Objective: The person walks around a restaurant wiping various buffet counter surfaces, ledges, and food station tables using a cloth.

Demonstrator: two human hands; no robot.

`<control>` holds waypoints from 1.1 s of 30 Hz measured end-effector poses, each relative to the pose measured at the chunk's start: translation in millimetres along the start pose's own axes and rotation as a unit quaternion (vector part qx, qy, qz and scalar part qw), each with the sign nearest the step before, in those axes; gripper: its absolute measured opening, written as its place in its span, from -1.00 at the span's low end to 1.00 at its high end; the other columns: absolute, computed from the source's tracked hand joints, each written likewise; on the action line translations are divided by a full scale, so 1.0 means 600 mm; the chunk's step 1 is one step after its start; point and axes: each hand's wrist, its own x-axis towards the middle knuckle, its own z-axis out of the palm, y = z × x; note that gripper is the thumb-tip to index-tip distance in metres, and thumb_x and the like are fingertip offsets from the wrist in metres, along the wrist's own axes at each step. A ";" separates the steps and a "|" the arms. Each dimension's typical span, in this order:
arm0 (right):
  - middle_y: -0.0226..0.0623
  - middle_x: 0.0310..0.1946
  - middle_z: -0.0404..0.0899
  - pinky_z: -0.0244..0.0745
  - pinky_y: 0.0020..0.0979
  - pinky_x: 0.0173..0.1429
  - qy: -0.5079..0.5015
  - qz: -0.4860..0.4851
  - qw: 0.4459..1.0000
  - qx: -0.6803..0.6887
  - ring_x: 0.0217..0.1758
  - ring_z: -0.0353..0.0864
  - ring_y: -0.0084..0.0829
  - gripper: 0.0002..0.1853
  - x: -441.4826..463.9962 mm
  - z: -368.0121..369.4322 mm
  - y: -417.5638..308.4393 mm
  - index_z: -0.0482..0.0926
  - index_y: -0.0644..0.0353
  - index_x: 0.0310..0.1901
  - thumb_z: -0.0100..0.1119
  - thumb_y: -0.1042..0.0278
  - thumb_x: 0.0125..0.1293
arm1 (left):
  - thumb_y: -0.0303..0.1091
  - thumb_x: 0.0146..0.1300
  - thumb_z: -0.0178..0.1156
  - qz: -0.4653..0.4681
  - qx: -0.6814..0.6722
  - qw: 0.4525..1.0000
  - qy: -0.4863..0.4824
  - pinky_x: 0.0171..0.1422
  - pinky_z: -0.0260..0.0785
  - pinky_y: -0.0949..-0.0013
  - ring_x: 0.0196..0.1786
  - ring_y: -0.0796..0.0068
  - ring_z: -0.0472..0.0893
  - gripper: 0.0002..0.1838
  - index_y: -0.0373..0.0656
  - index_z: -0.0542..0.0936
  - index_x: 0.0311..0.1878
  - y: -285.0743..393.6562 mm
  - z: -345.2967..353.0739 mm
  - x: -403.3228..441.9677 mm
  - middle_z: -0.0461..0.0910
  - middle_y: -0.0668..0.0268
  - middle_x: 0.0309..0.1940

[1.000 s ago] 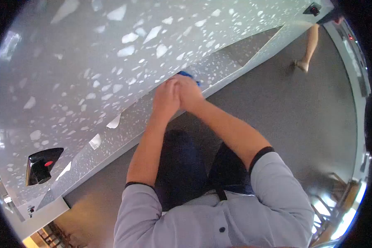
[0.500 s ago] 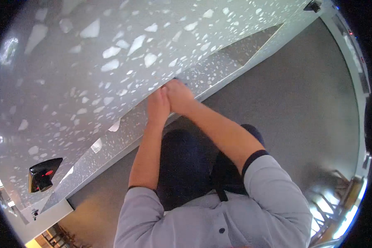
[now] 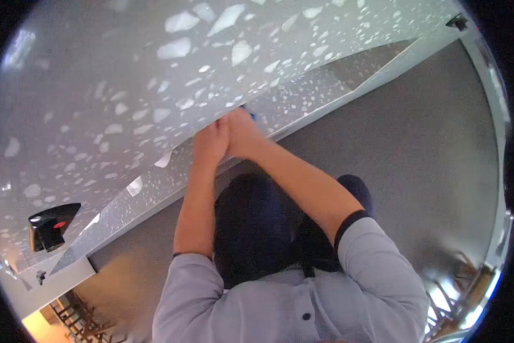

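Note:
At the edge of a grey speckled terrazzo slab (image 3: 154, 86), my two hands are pressed together. My left hand (image 3: 209, 143) lies against my right hand (image 3: 241, 132), fingers drawn in and partly hidden by the slab's edge. My right hand is closed too, its fingertips turned away from view. A sliver of something dark blue (image 3: 249, 112) shows just beyond the right hand; its kind cannot be made out. Behind the hands runs a lower speckled panel (image 3: 291, 100) with a pale rim.
A black fixture with a red mark (image 3: 54, 226) stands on the slab at left. Another dark fixture (image 3: 457, 23) sits at the far right end. Grey floor (image 3: 417, 143) spreads to the right. Wooden chairs (image 3: 80, 320) appear at lower left, with more furniture at lower right.
My joined hands have shifted slightly left in view. The slab and its black fixture appear moved as my head view changes. A bit more of the blue thing shows.

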 end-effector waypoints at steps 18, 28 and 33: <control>0.11 0.50 0.26 0.17 -0.03 0.62 0.060 -0.020 0.998 0.021 0.59 0.21 0.08 -0.33 -0.111 -0.094 0.166 0.42 0.41 0.34 0.34 0.40 0.19 | 0.00 0.32 0.27 0.163 0.236 0.955 0.080 0.43 0.15 -0.40 0.38 -0.36 0.32 -0.54 -0.11 0.59 0.13 0.077 0.088 -0.006 0.42 0.02 0.33; 0.07 0.44 0.36 0.22 -0.11 0.61 0.006 -0.170 0.978 0.118 0.57 0.26 0.01 -0.37 -0.061 0.045 -0.055 0.41 0.29 0.39 0.22 0.41 0.27 | -0.12 0.35 0.25 0.049 0.262 0.958 0.103 0.44 0.20 -0.27 0.31 -0.29 0.42 -0.50 -0.21 0.55 0.25 -0.226 -0.089 -0.184 0.50 -0.14 0.20; -0.02 0.41 0.38 0.24 -0.12 0.60 -0.006 -0.065 0.996 0.055 0.55 0.29 -0.03 -0.44 -0.072 0.021 0.016 0.42 0.32 0.37 0.15 0.41 0.33 | -0.07 0.41 0.18 0.027 0.242 0.959 0.148 0.40 0.21 -0.25 0.29 -0.27 0.45 -0.51 -0.25 0.57 0.23 -0.256 -0.121 -0.162 0.52 -0.16 0.23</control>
